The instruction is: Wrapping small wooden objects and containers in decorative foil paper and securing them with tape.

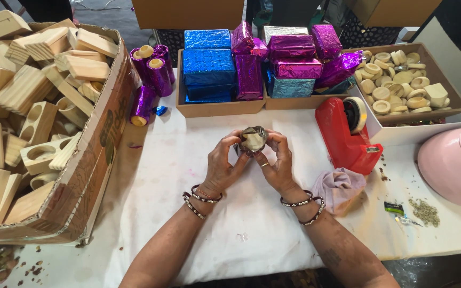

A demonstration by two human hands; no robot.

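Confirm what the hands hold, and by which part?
Both hands, left hand and right hand, pinch a small foil-wrapped wooden piece by its opposite sides.

I see open white cloth [177, 160] all around my hands, widest on the near side toward the table edge. To my left the big cardboard box [100, 138] of wooden blocks walls off that side, its flap leaning out over the cloth. Straight ahead, the purple foil rolls [150, 80] and the low tray of blue and magenta wrapped blocks [220, 109] close the far edge. On my right the red tape dispenser [342, 133] stands close, with a pink rag [337, 186] just beside my right wrist, leaving a narrow lane. Further right, the pink bowl [454, 165] blocks the corner
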